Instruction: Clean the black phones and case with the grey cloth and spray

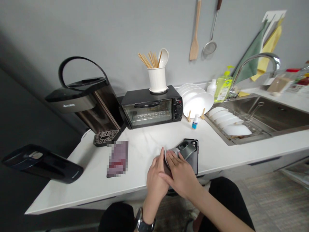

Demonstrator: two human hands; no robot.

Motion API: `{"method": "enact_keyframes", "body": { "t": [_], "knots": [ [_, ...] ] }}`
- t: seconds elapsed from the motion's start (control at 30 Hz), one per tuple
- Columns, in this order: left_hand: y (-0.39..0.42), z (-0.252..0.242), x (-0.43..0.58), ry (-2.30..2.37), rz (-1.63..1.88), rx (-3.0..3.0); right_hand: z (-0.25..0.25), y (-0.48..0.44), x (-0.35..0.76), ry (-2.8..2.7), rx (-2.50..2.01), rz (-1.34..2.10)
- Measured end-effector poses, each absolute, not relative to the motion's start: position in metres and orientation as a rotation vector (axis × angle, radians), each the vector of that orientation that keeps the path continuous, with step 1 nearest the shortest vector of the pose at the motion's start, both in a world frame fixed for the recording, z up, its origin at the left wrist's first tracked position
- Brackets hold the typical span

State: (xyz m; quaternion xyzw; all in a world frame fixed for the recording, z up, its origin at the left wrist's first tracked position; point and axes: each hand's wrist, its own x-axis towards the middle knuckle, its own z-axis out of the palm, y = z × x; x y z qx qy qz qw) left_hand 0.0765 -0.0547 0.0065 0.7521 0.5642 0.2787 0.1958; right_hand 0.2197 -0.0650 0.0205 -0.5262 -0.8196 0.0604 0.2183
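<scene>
My left hand (156, 180), wearing a watch at the wrist, is closed round the side of a dark object (167, 168) near the front counter edge. My right hand (182, 172) crosses over it, its fingers pressed together on a small pale cloth (175, 150) against that object. The hands hide most of the dark object, so I cannot make out what it is. Just right of them lies a dark phone (193, 162) with its cameras up. A grey, glossy piece (187, 150) overlaps the phone and reaches toward my right fingers.
A small white bottle (194, 122) stands behind the phone. Farther back are a toaster oven (151, 111) and plates (198, 103). On the left are a water dispenser (96, 106), a blurred flat item (118, 158) and a dark bin-like container (48, 164). A sink (277, 120) lies right.
</scene>
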Motion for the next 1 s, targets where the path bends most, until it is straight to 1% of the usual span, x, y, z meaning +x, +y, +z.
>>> {"method": "enact_keyframes", "body": {
  "t": [0.1, 0.2, 0.33, 0.43, 0.6, 0.8, 0.93, 1.0],
  "knots": [
    [-0.053, 0.005, 0.076, 1.583, 0.741, 2.09, 0.017, -0.09, 0.228, -2.302, -1.384, 0.175],
    [-0.053, 0.009, 0.079, 1.59, 0.753, 2.049, 0.015, -0.097, 0.255, -2.351, -1.38, 0.116],
    [-0.054, 0.014, 0.082, 1.573, 0.829, 2.035, 0.01, -0.072, 0.289, -2.24, -1.581, -0.09],
    [-0.054, 0.014, 0.082, 1.561, 0.834, 2.045, 0.01, -0.045, 0.296, -2.175, -1.703, -0.158],
    [-0.054, 0.01, 0.081, 1.562, 0.836, 2.059, 0.017, -0.024, 0.26, -2.175, -1.73, -0.073],
    [-0.053, 0.003, 0.077, 1.585, 0.79, 2.103, 0.016, -0.067, 0.213, -2.275, -1.507, 0.132],
    [-0.051, 0.003, 0.078, 1.569, 0.77, 2.095, 0.015, -0.094, 0.23, -2.338, -1.388, 0.167],
    [-0.051, 0.005, 0.079, 1.557, 0.796, 2.066, 0.014, -0.093, 0.251, -2.354, -1.399, 0.122]
  ]
}}
